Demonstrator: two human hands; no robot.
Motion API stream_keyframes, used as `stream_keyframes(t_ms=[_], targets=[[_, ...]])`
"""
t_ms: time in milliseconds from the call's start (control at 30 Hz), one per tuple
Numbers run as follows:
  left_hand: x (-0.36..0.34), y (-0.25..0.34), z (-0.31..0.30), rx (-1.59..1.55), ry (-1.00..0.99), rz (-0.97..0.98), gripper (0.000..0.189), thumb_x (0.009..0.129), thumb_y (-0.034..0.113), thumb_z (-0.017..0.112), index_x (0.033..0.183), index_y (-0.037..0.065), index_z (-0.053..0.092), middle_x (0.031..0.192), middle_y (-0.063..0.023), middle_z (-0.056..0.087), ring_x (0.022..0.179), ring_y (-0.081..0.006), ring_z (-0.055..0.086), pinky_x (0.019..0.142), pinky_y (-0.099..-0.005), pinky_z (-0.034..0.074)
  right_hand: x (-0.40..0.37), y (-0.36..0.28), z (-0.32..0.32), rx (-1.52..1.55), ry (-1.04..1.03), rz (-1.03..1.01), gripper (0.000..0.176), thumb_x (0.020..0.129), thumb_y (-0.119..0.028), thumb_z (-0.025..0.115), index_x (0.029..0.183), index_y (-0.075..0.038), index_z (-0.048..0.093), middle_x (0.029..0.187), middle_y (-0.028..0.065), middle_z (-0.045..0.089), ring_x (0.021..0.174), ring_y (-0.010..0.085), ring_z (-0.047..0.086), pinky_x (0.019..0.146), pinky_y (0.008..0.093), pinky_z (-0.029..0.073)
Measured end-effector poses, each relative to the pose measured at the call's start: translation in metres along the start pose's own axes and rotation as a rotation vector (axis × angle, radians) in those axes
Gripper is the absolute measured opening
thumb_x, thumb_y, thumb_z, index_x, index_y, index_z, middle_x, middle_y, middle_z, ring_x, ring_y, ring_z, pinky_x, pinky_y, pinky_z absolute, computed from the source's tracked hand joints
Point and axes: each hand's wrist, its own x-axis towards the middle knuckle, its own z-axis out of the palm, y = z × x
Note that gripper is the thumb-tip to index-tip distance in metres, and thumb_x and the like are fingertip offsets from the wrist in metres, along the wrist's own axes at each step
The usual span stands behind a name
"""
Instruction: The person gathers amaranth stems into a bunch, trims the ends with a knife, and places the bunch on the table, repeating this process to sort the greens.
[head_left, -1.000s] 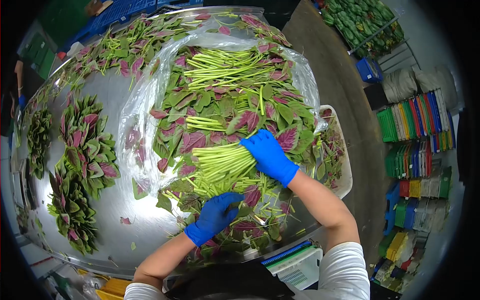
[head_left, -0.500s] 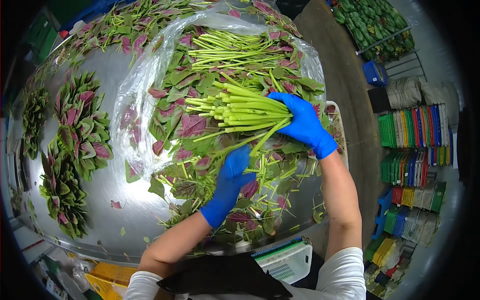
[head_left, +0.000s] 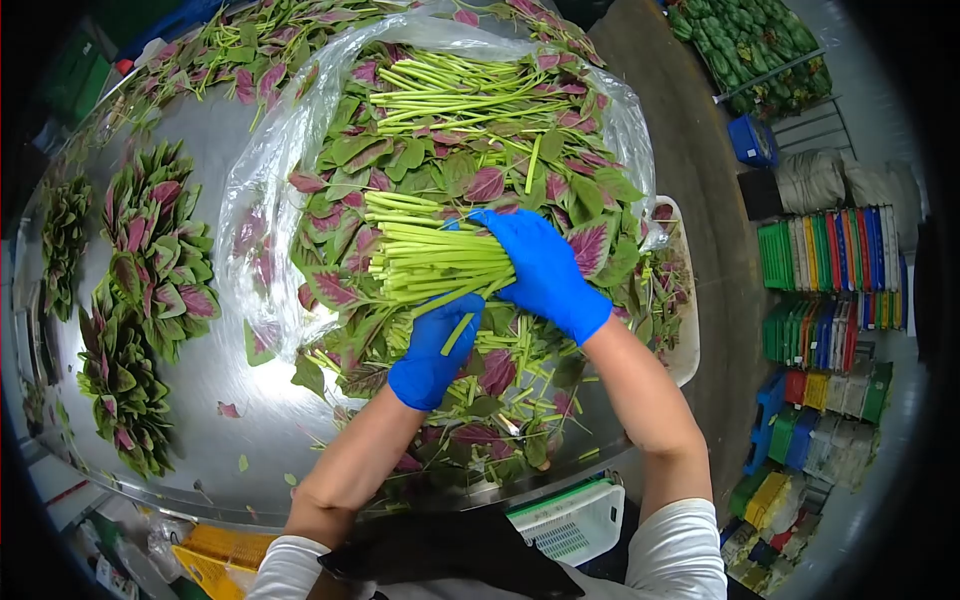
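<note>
A thick bunch of red amaranth, its pale green stems side by side and cut ends pointing left, lies across the middle of the view. My right hand, in a blue glove, wraps around its right part. At the bunch's lower edge is my gloved left hand, its fingers bent and partly hidden by the stems. A short stem piece slants across the left hand, seemingly pinched by it. Beneath, more amaranth with purple-green leaves lies on a clear plastic bag.
Several tidy amaranth bunches lie at the left on the metal table. Trimmed stem bits litter the near side. A white tub stands at the right, a white crate below the table edge, and stacked coloured crates farther right.
My right hand has moved left and down with the bunch, whose stems now lie more level and even. My left hand has shifted slightly left and up against the bunch's lower edge.
</note>
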Motion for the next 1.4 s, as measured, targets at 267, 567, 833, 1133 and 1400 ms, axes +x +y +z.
stream_keyframes(t_ms=[267, 567, 833, 1133, 1400], targets=[[-0.018, 0.033, 0.038, -0.192, -0.272, -0.032, 0.069, 0.067, -0.001, 0.057, 0.134, -0.002, 0.039, 0.142, -0.0164, 0.037, 0.132, -0.024, 0.036, 0.112, -0.0372, 0.023, 0.0, 0.026, -0.048, 0.588, 0.304, 0.264, 0.049, 0.07, -0.002, 0.073, 0.116, -0.004, 0.059, 0.105, 0.0064, 0.067, 0.094, 0.0146, 0.063, 0.082, 0.0297, 0.051], [0.019, 0.04, 0.026, 0.218, -0.129, 0.204, 0.072, 0.076, 0.003, 0.056, 0.142, 0.004, 0.028, 0.142, -0.0144, 0.037, 0.132, -0.0286, 0.035, 0.111, -0.0382, 0.023, 0.006, 0.028, -0.038, 0.633, 0.292, 0.241, 0.042, 0.071, -0.004, 0.074, 0.111, -0.005, 0.062, 0.099, 0.0051, 0.068, 0.089, 0.0121, 0.064, 0.078, 0.0286, 0.051], [0.112, 0.036, -0.009, 1.845, 0.018, 0.87, 0.068, 0.086, 0.032, 0.056, 0.143, 0.01, 0.027, 0.147, -0.0129, 0.028, 0.139, -0.0293, 0.019, 0.111, -0.0512, 0.01, -0.012, 0.037, -0.057, 0.435, 0.48, 0.257, 0.043, 0.071, -0.01, 0.074, 0.111, -0.005, 0.06, 0.101, 0.0057, 0.067, 0.091, 0.0166, 0.064, 0.079, 0.0302, 0.05], [0.096, 0.044, -0.004, 1.886, -0.06, 0.724, 0.078, 0.086, 0.037, 0.055, 0.148, 0.013, 0.015, 0.153, -0.0102, 0.016, 0.143, -0.0283, 0.008, 0.112, -0.0497, 0.005, -0.137, 0.062, -0.192, 0.833, 1.009, 0.64, 0.05, 0.071, -0.006, 0.066, 0.119, 0.002, 0.055, 0.115, 0.01, 0.059, 0.097, 0.0196, 0.059, 0.087, 0.0336, 0.048], [0.087, 0.075, 0.007, 1.838, -0.264, 0.578, 0.077, 0.082, 0.038, 0.06, 0.145, 0.01, 0.025, 0.148, -0.0174, 0.026, 0.14, -0.0357, 0.015, 0.111, -0.0507, 0.013, -0.165, -0.028, -0.206, 1.314, 0.722, 0.895, 0.046, 0.071, -0.009, 0.064, 0.116, -0.004, 0.06, 0.105, 0.0044, 0.063, 0.097, 0.0176, 0.06, 0.089, 0.0316, 0.047]])
